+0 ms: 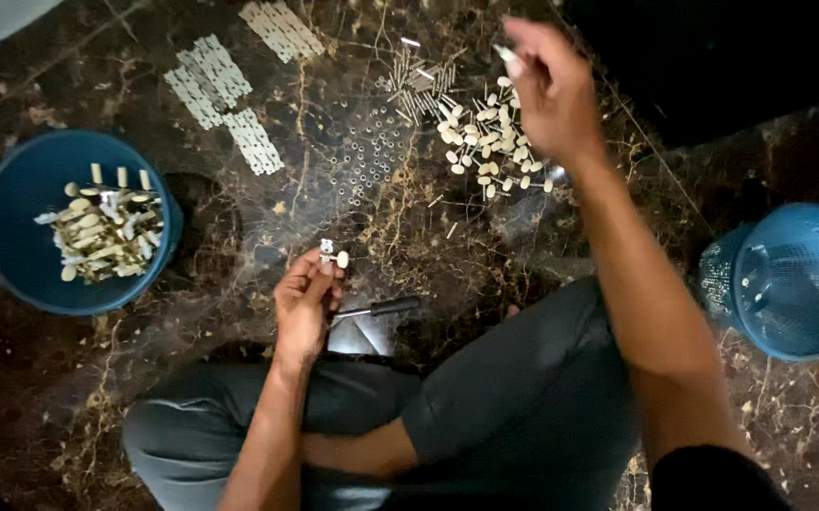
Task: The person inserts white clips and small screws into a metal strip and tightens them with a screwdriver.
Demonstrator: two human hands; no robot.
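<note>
The person sits cross-legged on a dark marble floor (239,237) veined in gold and brown, with the work spread out in front of the knees. To the left stands a round blue bowl (12,246) holding a heap of cream and metal assembled pieces (106,232). Beyond it, further from the person, lie several flat white perforated strips (211,80), set at a slant. In the middle of the floor is a scatter of tiny metal rings (367,151), then a bundle of thin metal pins (419,80) lying criss-cross, and just right of those a pile of small cream plastic knobs (485,137). On the far right a blue mesh basket (792,279) lies tipped, its mouth facing the camera. The left hand (303,308) is closed by its fingertips around a small part (334,254), a metal piece with a cream rounded head; it is held up over the floor near the left knee, its long axis lying roughly across the view with the cream head to the right. Just beside that hand a black-handled tool (381,308) lies on the floor, pointing left to right. The right hand (551,90) is stretched out above the knob pile, fingers pinched on a slim pale piece (504,54) whose exact shape is blurred.
</note>
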